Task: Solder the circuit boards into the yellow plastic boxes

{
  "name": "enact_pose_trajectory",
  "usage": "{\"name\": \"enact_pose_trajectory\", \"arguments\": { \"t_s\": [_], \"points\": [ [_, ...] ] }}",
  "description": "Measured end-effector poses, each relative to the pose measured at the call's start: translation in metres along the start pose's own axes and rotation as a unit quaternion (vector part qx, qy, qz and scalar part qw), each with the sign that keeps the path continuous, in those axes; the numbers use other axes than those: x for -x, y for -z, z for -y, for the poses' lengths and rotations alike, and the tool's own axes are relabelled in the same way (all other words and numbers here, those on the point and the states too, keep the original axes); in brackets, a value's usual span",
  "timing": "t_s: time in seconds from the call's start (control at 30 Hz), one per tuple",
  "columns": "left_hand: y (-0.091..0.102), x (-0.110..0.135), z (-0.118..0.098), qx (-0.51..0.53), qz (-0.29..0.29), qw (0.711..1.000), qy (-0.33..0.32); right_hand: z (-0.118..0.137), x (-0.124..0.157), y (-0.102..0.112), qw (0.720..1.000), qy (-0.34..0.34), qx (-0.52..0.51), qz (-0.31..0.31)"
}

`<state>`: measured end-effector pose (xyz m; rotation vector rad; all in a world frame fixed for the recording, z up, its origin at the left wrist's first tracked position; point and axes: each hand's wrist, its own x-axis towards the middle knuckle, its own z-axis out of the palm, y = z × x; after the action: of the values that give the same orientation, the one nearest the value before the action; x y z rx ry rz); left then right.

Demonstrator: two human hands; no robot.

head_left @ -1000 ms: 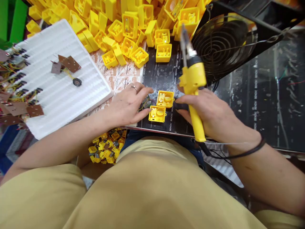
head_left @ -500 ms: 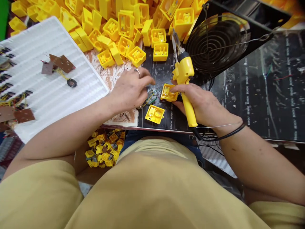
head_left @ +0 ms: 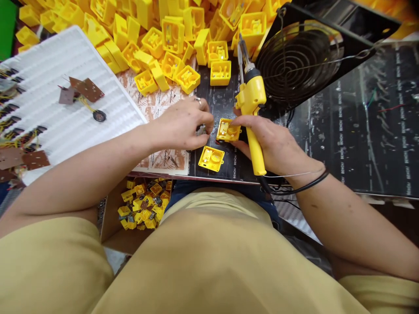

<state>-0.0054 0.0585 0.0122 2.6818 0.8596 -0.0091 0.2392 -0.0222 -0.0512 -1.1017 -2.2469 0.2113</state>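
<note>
My right hand [head_left: 273, 141] is wrapped round a yellow soldering gun [head_left: 254, 96], its tip pointing away from me. The same hand's thumb and fingertips hold a small open yellow plastic case [head_left: 225, 130] with metal contacts inside. To the left of it, my left hand [head_left: 186, 124] is closed with curled fingers round a small circuit board [head_left: 201, 129], mostly hidden by the fingers. A flat yellow cover [head_left: 211, 158] with a round speaker grille lies on the bench just below, near the front edge, touched by neither hand.
Many yellow cases [head_left: 172, 35] are heaped at the back. A black fan [head_left: 294, 61] stands at the right rear. On the left, a white foam sheet [head_left: 121, 109] bears boards wired to small speakers. Below the bench edge, a cardboard box [head_left: 114, 226] holds yellow parts.
My left hand has lowered and closed over the circuit board, which lay in view before. My right hand has shifted slightly left with the soldering gun and the yellow case.
</note>
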Motion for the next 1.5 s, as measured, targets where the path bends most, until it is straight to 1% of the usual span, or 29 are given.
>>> {"name": "enact_pose_trajectory", "arguments": {
  "t_s": [0.13,0.2,0.3,0.37,0.47,0.6,0.7,0.77,0.87,1.0,1.07,1.13,1.2,1.27,1.33,1.43,1.5],
  "points": [
    [-0.009,0.007,0.005,0.07,-0.052,0.996,0.007,0.01,0.001,0.0,0.999,0.002,0.025,-0.026],
    [-0.015,0.008,0.005,0.071,-0.073,0.995,0.001,0.018,-0.001,0.002,0.998,-0.003,0.016,-0.055],
    [-0.02,0.007,0.004,0.055,-0.085,0.995,-0.015,0.029,-0.006,0.003,0.994,-0.003,0.011,-0.104],
    [-0.02,0.007,0.004,0.05,-0.087,0.995,-0.019,0.034,-0.01,0.0,0.992,-0.002,0.025,-0.123],
    [-0.02,0.008,0.003,0.055,-0.096,0.994,-0.014,0.038,-0.014,-0.01,0.989,-0.028,0.033,-0.139],
    [-0.024,0.01,-0.003,0.097,-0.132,0.986,-0.022,0.039,-0.017,-0.016,0.984,-0.06,0.001,-0.168],
    [-0.028,0.007,-0.007,0.133,-0.161,0.978,0.003,0.04,-0.019,-0.014,0.98,-0.063,-0.016,-0.187],
    [-0.029,0.005,-0.007,0.139,-0.17,0.975,0.026,0.039,-0.019,-0.011,0.981,-0.061,-0.011,-0.186],
    [-0.026,0.002,-0.007,0.127,-0.144,0.98,0.048,0.034,-0.016,-0.008,0.985,-0.059,0.001,-0.162],
    [-0.015,-0.002,-0.01,0.088,-0.098,0.99,0.055,0.02,-0.007,-0.005,0.996,-0.039,0.023,-0.073],
    [-0.009,-0.006,-0.012,0.08,-0.084,0.992,0.048,0.015,-0.002,-0.004,0.998,-0.035,0.037,-0.043],
    [-0.003,-0.01,-0.012,0.093,-0.064,0.993,0.039,0.014,0.004,-0.001,0.997,-0.046,0.047,-0.05],
    [0.002,-0.015,-0.011,0.108,-0.032,0.993,0.033,0.016,0.007,0.002,0.995,-0.055,0.055,-0.069],
    [0.007,-0.02,-0.009,0.105,0.006,0.994,0.029,0.019,0.009,0.006,0.994,-0.041,0.058,-0.086],
    [0.009,-0.024,-0.008,0.081,0.033,0.996,0.024,0.023,0.011,0.012,0.993,-0.01,0.059,-0.105],
    [0.01,-0.028,-0.011,0.04,0.046,0.998,0.026,0.032,0.016,0.027,0.987,0.024,0.06,-0.144],
    [0.009,-0.028,-0.014,0.024,0.051,0.998,0.026,0.039,0.026,0.045,0.988,0.028,0.05,-0.141]
  ]
}}
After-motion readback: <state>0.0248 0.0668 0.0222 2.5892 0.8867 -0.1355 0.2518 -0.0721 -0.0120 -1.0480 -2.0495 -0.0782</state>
